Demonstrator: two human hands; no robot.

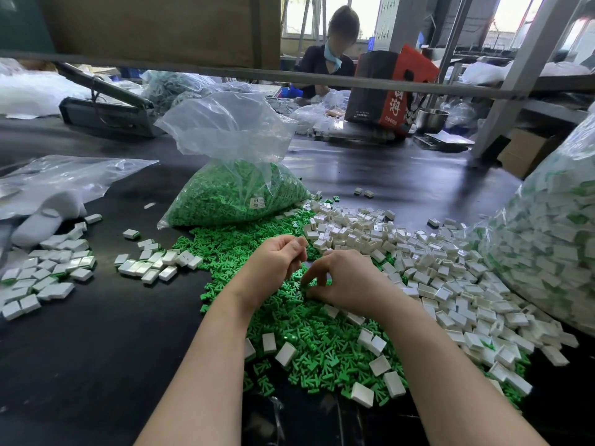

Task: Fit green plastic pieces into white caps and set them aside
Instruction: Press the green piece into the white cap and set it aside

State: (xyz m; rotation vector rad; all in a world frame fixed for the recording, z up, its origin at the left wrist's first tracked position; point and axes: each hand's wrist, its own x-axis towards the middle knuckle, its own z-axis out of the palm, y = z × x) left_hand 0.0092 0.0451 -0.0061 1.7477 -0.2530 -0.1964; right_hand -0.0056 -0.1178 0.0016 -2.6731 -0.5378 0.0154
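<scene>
Green plastic pieces (299,320): small moulded forked bits, bright green, lying in a loose heap on the dark table (112,349) right under both hands. I judge them light and rigid, a bit slick, prone to skitter, so pinch by the flat body rather than the prongs. Left to right: finished pieces (48,275) sit in rows at far left, white with a green edge showing, a second small batch (154,262) just beside them. Open bag (235,188) of green stock stands behind the heap. Left hand (273,262) hovers above the green pile, fingers curled in; I can't tell if it's holding anything. Right hand (341,278) has fingers bent down onto the pile, tips touching greens, maybe pinching one, I can't confirm. White caps (428,262) spread to the right, small hollow rectangular shells, glossy, probably light and stiff too; grip across the long sides, open face up. Big clear sack (553,226) of mixed white-and-green parts at far right.
</scene>
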